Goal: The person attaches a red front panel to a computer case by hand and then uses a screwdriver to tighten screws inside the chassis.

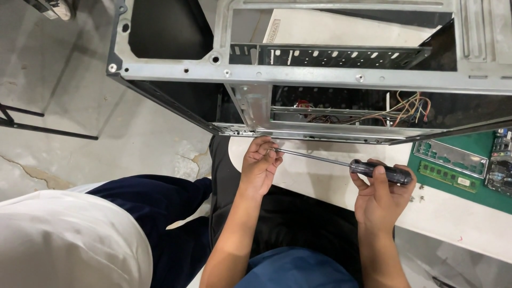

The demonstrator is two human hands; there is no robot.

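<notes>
Both hands share one screwdriver (341, 162): left hand (260, 165) at tip; right hand (381, 194) gripping handle.

Your screwdriver (341, 162), with its dark translucent handle and long steel shaft, lies nearly level just below the lower rail of the case (298, 74), tip at that rail's edge. The case, bare grey metal, stands open on the table, coloured wires showing inside.
</notes>
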